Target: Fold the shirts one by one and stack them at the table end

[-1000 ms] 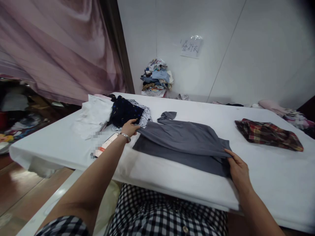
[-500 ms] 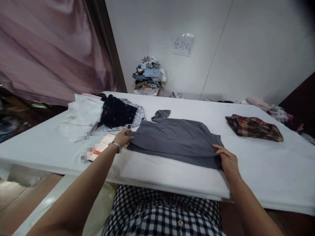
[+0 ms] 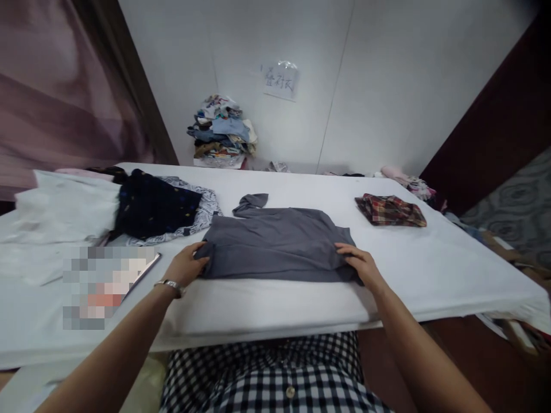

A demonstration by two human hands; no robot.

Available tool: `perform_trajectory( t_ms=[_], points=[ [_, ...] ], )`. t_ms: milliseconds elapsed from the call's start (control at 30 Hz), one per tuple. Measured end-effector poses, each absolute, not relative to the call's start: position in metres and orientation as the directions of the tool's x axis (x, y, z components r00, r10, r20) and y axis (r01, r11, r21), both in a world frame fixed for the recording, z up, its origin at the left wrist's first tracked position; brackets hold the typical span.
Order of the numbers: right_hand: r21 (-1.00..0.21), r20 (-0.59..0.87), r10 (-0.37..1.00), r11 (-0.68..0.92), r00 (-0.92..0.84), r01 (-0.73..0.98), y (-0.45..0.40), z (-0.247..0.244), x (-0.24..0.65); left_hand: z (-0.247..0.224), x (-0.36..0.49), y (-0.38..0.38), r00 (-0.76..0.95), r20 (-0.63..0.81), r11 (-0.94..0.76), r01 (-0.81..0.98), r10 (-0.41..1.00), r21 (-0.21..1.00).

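A dark grey garment (image 3: 275,244) lies folded over lengthwise on the white-covered table, with one sleeve end curled out at its far left. My left hand (image 3: 187,265) pinches the garment's near left corner, thumb and fingers closed on the cloth. At the near right end, my right hand (image 3: 359,264) has its fingers closed on the fabric edge. Part of the cloth under both hands is hidden by the fingers.
White clothes (image 3: 64,212), a dark navy garment (image 3: 157,203) and a patterned one lie at the left, behind a blurred flat item (image 3: 116,284). A folded plaid shirt (image 3: 391,211) is at the right. Stacked clothes (image 3: 224,129) stand beyond the table (image 3: 267,312).
The view has swung right. The grey garment's lower layer, which stuck out along the near edge, is now nearly level with the upper one. Both hands remain on its ends.
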State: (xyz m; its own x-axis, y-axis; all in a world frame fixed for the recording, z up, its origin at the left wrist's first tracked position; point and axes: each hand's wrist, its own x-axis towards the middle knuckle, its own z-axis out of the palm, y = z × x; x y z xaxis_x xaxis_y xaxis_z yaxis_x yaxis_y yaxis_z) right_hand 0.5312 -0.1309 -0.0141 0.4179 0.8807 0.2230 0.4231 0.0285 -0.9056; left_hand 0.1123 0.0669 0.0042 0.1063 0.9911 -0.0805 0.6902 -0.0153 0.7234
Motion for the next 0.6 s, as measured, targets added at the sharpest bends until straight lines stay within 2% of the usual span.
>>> perform_trajectory(
  t_ms=[100, 167, 267, 500, 600],
  points=[
    [-0.820, 0.205, 0.852, -0.119, 0.482, 0.560, -0.110, 0.002, 0.528, 0.003, 0.111, 0.069, 0.124, -0.059, -0.053, 0.741, 0.991, 0.670],
    [-0.673, 0.171, 0.866, -0.246, 0.471, 0.697, -0.091, 0.008, 0.524, 0.004, 0.111, 0.069, 0.116, -0.060, -0.046, 0.740, 0.991, 0.670],
    [-0.494, 0.098, 0.924, -0.277, 0.370, 0.824, -0.066, 0.009, 0.524, 0.007, 0.111, 0.067, 0.100, -0.064, -0.027, 0.714, 0.993, 0.700],
    [-0.520, 0.034, 0.857, -0.424, 0.514, 0.742, -0.059, -0.006, 0.551, 0.005, 0.108, 0.063, 0.074, -0.100, 0.024, 0.673, 0.992, 0.740],
    [-0.487, 0.025, 0.862, -0.432, 0.506, 0.759, -0.063, -0.010, 0.552, 0.000, 0.106, 0.070, 0.082, 0.028, -0.079, 0.731, 0.996, 0.678]
  ],
)
